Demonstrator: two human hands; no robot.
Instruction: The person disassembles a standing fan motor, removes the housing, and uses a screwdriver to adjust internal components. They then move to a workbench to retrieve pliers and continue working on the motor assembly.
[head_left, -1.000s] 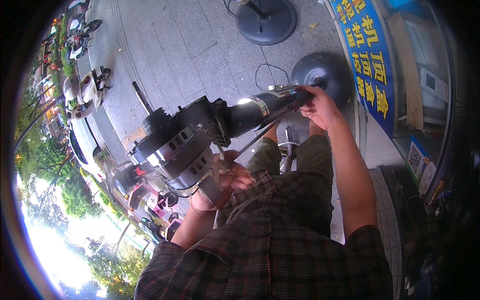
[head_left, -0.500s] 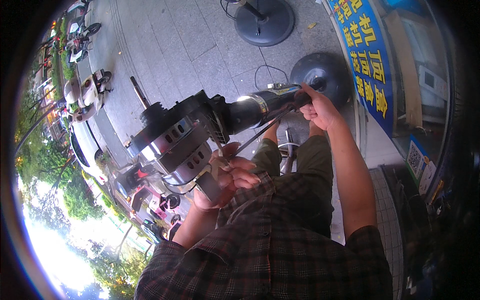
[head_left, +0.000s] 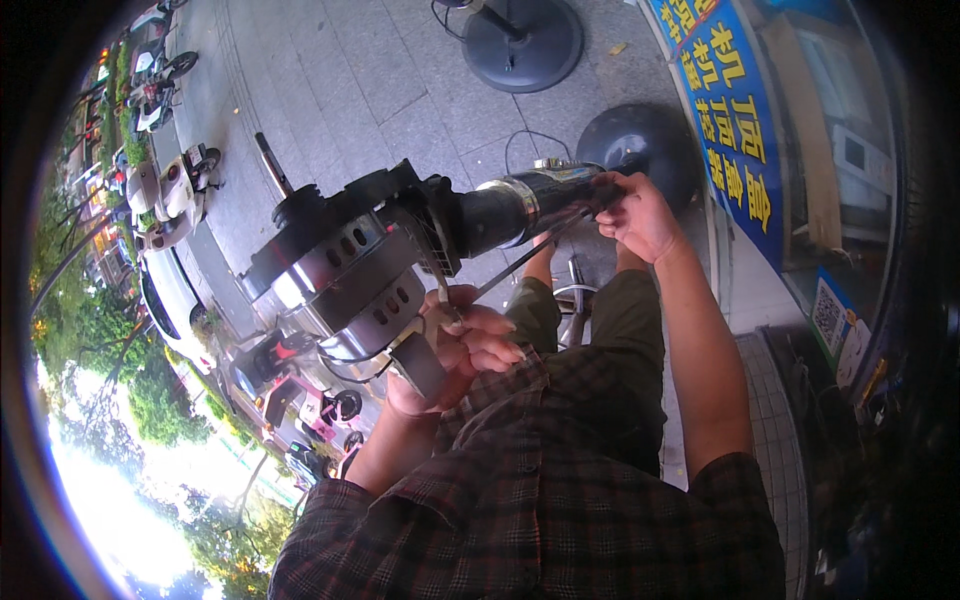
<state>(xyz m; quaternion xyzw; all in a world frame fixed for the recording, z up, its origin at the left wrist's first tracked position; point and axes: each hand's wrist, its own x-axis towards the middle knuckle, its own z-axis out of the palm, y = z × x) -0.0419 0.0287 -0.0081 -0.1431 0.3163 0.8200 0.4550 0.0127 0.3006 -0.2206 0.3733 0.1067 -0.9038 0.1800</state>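
Head view: the motor (head_left: 355, 280) is mounted on the end of the black pole (head_left: 500, 212), right by the left hand (head_left: 455, 352), grip state can't be told; thin rod (head_left: 522, 260) is clamped in the right hand's (head_left: 638, 218) grip.

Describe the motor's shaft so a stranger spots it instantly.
Against the grey pavement, find the metallic motor beside the left hand. Its shaft juts toward the picture's upper left, far thinner than the black tube at right.
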